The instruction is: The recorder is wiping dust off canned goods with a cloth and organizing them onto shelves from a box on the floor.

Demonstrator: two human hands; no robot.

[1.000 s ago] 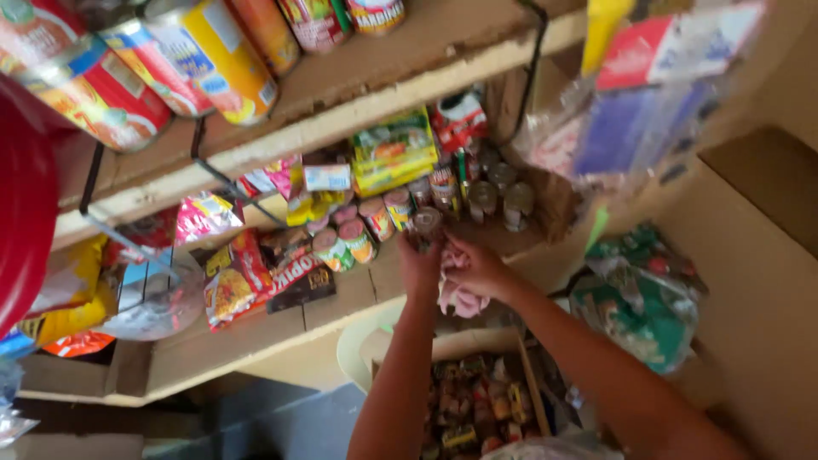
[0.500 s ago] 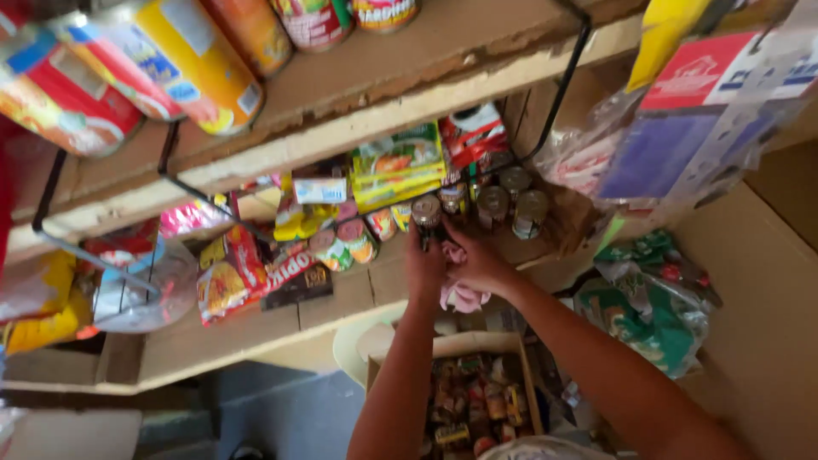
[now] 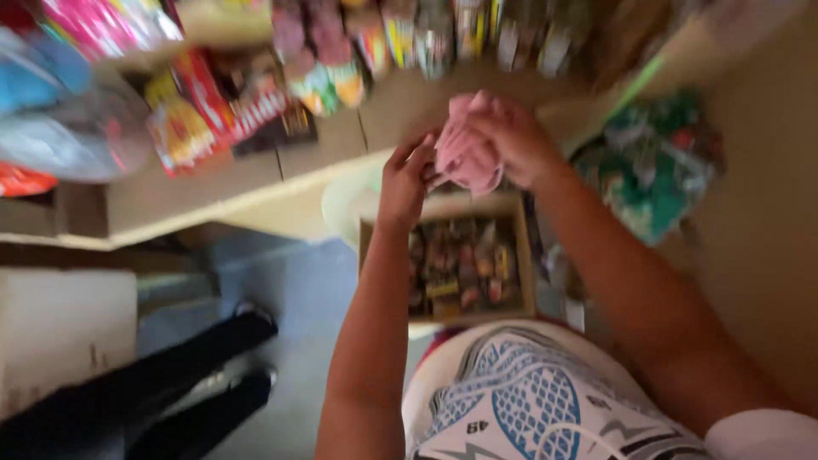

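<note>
**Pink cloth held in both hands before a stocked wooden shelf**

While the view was blurred by motion, a person stood at a wooden shelf (image 3: 256,183) and held a crumpled pink cloth (image 3: 467,153) up in front of it. Their right hand (image 3: 518,140) was closed around the cloth's upper part, gripping it from the right. Their left hand (image 3: 407,177) touched the cloth's left edge with fingers bent; whether it truly pinched the fabric could not be told through the blur. On the shelf lay red and yellow snack packets (image 3: 192,111), and a row of small tins (image 3: 400,38) stood further back. Below the hands sat an open cardboard box (image 3: 446,206) filled with small wrapped goods. A green bag (image 3: 656,162) hung just right of the right forearm. Another person's dark-clad legs (image 3: 170,375) stood on the floor to the left. The work in hand seemed to be handling or gathering the cloth; any wiping would call for a firmer left-hand hold.
</note>
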